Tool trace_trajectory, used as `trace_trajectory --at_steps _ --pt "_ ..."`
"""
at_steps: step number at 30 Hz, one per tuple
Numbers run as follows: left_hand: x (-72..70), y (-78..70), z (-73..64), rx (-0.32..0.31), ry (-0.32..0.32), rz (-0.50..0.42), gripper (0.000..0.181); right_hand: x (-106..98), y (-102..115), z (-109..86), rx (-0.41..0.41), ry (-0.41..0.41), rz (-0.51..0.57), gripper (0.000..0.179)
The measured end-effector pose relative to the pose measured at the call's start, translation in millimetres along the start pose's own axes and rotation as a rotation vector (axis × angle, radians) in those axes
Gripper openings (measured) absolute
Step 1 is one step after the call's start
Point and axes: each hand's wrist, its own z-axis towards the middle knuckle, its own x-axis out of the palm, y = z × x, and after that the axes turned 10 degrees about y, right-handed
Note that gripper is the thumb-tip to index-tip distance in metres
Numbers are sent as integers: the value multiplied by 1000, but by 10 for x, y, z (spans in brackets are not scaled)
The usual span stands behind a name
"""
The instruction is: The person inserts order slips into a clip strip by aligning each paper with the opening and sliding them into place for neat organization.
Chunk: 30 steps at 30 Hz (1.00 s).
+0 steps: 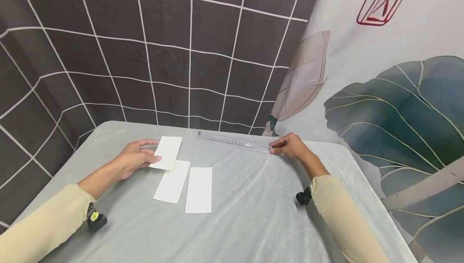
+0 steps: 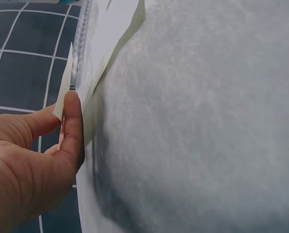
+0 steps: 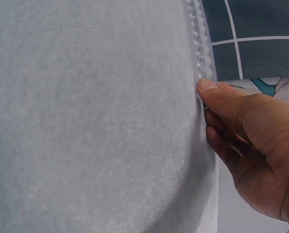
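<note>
Pinching at both sides, a white card point(image 1: 166, 151) in the left hand point(image 1: 133, 159), a clear strip point(image 1: 232, 140) in the right hand point(image 1: 291, 147)!

Head view has the whole spread: left fingers clamped on the card's near corner, the card partly covering a second card point(image 1: 171, 186) from this angle, and a third card point(image 1: 199, 190) just beside that one on the tabletop point(image 1: 253, 210). Over to the left wrist, which turns the held card nearly edge-on, thumb one side, fingers the other! And the right wrist brings the strip's rounded bumps up close, right fingers and thumb clamped on its end. That strip runs near the tabletop's far edge, beyond the lying cards.
</note>
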Motion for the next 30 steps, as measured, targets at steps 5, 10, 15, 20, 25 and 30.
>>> trace_trajectory --at_steps 5,10,15,20,25,30 --pt "31 6 54 2 5 -5 85 -2 5 0 1 0 1 26" --pt "69 -3 90 -14 1 8 85 -2 23 -9 4 0 7 26" --pt "109 -54 134 -20 0 22 86 4 13 -14 -4 -9 -2 26" --pt "140 -98 185 -17 12 22 85 6 5 -19 -1 -9 -4 26" --pt "174 -138 247 -22 11 28 84 -3 7 -13 9 -5 1 26" --pt "210 -165 284 -28 10 25 84 -6 9 -6 12 1 2 27"
